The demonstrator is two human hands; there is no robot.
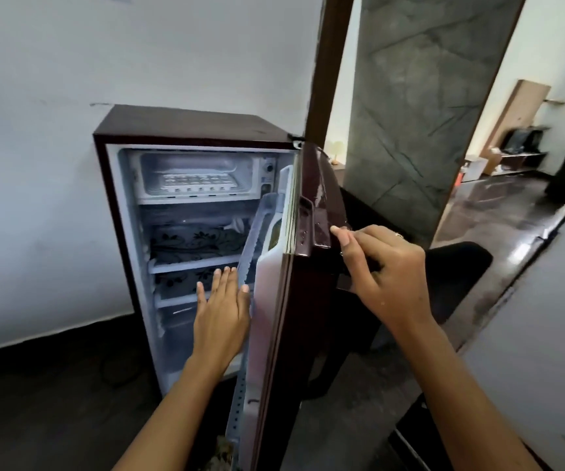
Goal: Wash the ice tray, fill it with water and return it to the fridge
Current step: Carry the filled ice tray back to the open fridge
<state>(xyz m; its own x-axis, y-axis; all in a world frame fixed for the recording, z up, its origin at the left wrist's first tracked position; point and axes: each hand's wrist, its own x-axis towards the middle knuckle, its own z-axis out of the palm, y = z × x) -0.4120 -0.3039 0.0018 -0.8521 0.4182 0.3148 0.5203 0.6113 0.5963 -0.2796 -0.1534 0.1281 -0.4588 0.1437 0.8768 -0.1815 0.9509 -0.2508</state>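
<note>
A small dark maroon fridge [186, 125] stands against the white wall with its door [311, 212] swung open toward me. In the freezer box at the top lies a white ice tray [197, 182]. My right hand [381, 271] grips the door handle on the outer face, thumb stretched along it. My left hand [221, 311] is held flat with straight fingers in front of the lower shelves, close to the inner edge of the door; whether it touches the door I cannot tell.
Patterned shelf liners [192, 244] cover the middle shelves. A white bottle [271, 256] sits in the door rack. A dark seat [457, 263] stands right behind the door. A doorway at right leads to a glossy dark floor [498, 205].
</note>
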